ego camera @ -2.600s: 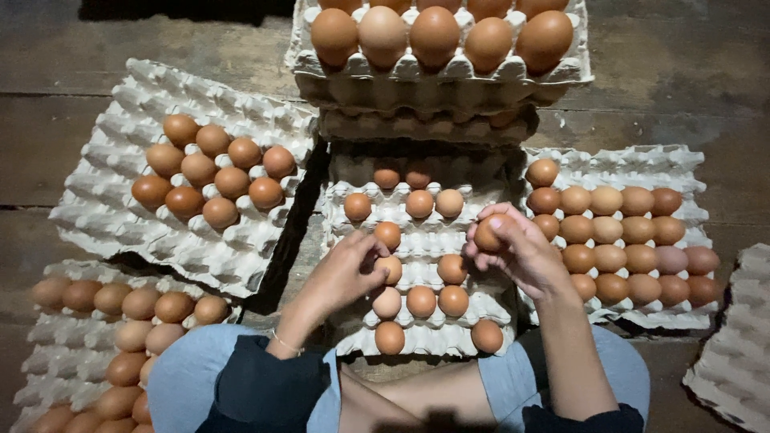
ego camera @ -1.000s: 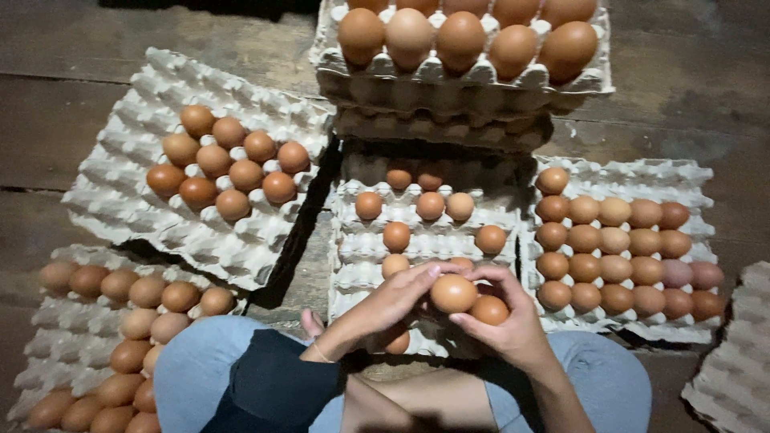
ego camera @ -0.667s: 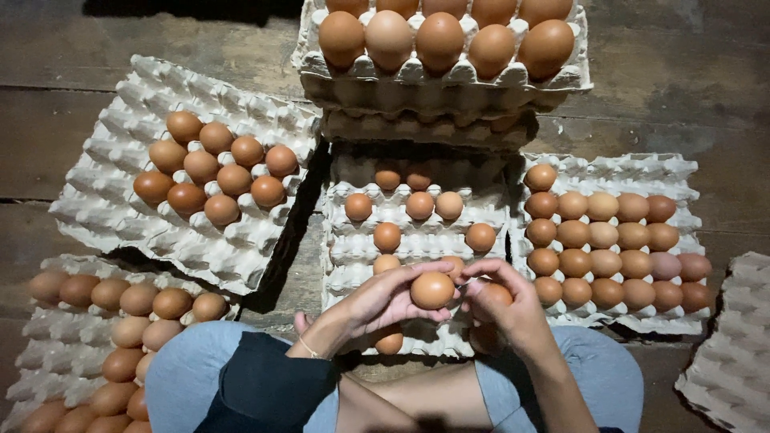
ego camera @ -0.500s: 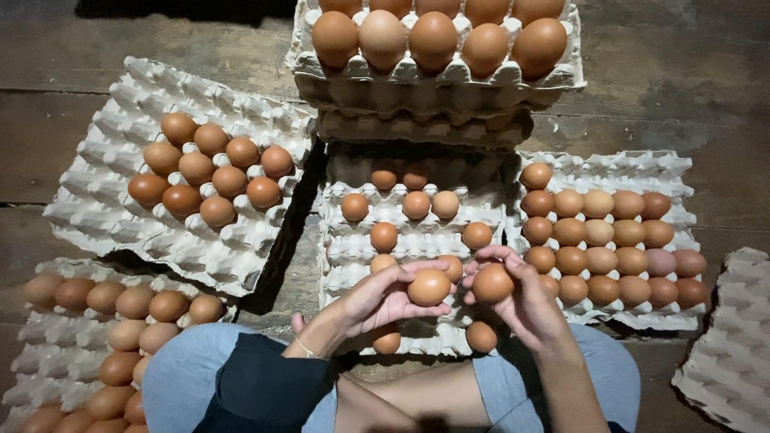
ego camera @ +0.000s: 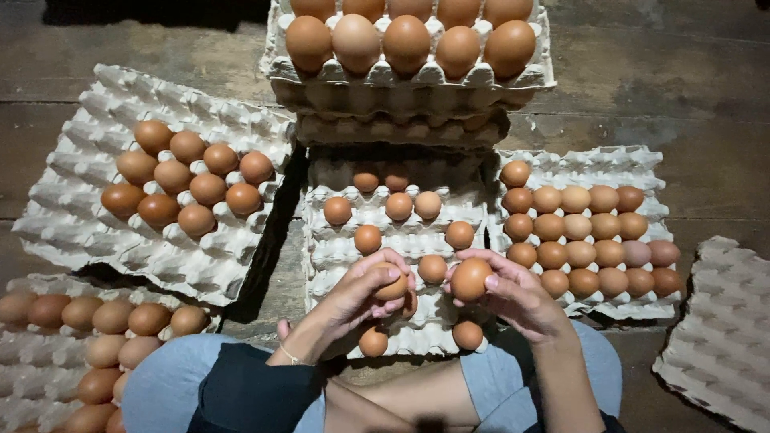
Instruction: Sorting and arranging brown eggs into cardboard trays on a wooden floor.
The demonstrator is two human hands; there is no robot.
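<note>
To the left lay a tilted tray [ego camera: 160, 256] with a cluster of brown eggs. Over the middle tray [ego camera: 337, 240] the person's left hand [ego camera: 353, 301] was cupped around one brown egg [ego camera: 391, 286], while the right hand [ego camera: 513, 297] pinched a second egg [ego camera: 469, 278] between thumb and fingertips. Both were best held lightly and kept apart, I judged, so the shells did not knock. The right tray [ego camera: 642, 160] sat nearly full.
</note>
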